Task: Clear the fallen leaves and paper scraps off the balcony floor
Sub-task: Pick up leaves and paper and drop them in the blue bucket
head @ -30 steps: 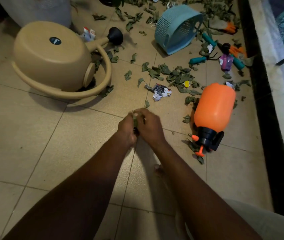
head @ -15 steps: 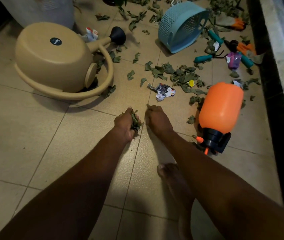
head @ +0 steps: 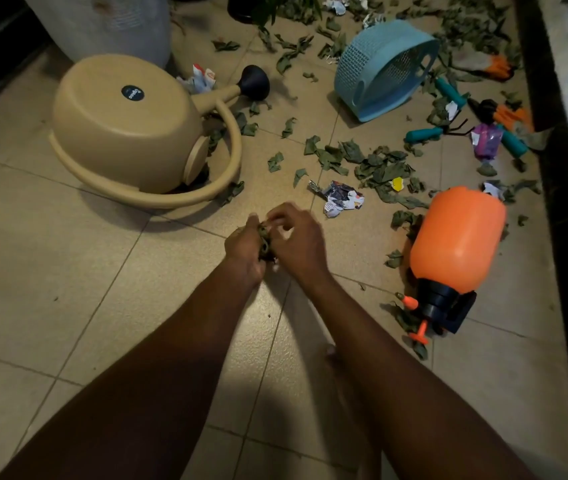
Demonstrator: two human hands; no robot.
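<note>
My left hand (head: 246, 247) is closed around a bunch of green leaves (head: 263, 237) just above the tiled floor. My right hand (head: 298, 242) is pressed against the same bunch from the right, its fingertips on the leaves. Ahead lies a crumpled paper scrap (head: 341, 199). Beyond it a thick scatter of fallen leaves (head: 376, 166) spreads toward the back. A light blue basket (head: 379, 67) lies tipped on its side at the far right, its opening facing right.
An overturned beige watering can (head: 130, 126) lies at the left. An orange pressure sprayer (head: 455, 244) lies on its side at the right. Teal-handled garden tools (head: 448, 95), a purple wrapper (head: 488, 143) and an orange glove (head: 497, 65) sit near the dark ledge (head: 559, 202).
Half a second ago my hands were apart, the right one down on the floor. Now the right hand has come back against the leaf bunch in my left hand.
</note>
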